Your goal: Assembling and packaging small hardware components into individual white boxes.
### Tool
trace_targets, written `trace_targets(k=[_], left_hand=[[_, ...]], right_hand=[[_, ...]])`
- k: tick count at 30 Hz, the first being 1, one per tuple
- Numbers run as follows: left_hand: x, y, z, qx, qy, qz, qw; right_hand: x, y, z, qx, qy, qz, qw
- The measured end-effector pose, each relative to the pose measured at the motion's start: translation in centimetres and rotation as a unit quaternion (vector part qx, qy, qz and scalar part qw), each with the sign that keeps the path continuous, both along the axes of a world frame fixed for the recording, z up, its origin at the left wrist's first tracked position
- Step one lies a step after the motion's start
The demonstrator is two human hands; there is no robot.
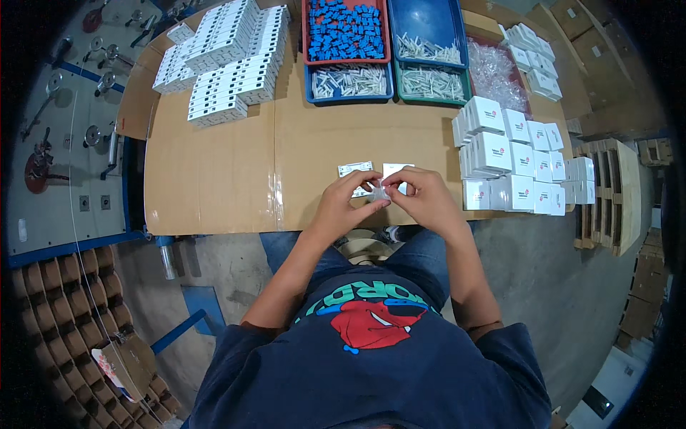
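Close to the near edge of the cardboard-covered table, both hands meet over a small clear plastic piece (379, 191), perhaps a little bag; its exact kind is too small to make out. My left hand (339, 209) pinches it from the left with thumb and fingers. From the other side, my right hand (429, 203) has its fingertips closed on it too. Just beyond the left fingers lies a flat white printed box or leaflet (354, 169). A white box (395, 169) sits beyond the right fingers, partly covered by them.
Stacked white boxes (232, 79) fill the table's far left; more white boxes (493, 154) stand at the right. At the back are a red tray (306, 59) of blue pieces, blue (350, 101) and green trays (432, 101) of white pieces, and a heap of clear plastic (491, 71).
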State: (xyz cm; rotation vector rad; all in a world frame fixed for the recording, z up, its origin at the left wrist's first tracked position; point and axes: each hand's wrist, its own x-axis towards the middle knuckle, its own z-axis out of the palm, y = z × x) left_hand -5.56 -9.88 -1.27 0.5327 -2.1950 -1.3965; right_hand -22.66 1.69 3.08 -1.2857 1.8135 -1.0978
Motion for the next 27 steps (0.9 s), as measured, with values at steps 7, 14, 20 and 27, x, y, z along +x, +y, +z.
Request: trace_targets(k=[7, 14, 20, 27], left_hand=[[-0.2, -0.2, -0.6, 0.017, 0.043, -0.021, 0.999], [-0.1, -0.2, -1.7, 0.110, 0.026, -0.021, 0.993], [-0.4, 0.2, -2.7, 0.215, 0.045, -0.048, 0.974], [-0.3, 0.1, -2.1, 0.224, 0.035, -0.048, 0.973]], right_hand=[[-0.5, -0.2, 0.5, 0.025, 0.028, 0.004, 0.999], [-1.1, -0.1, 0.7, 0.023, 0.035, 0.070, 0.997], [-2.1, -0.2, 0.8, 0.034, 0.004, 0.100, 0.994], [-2.6, -0.2, 0.9, 0.008, -0.015, 0.099, 0.995]])
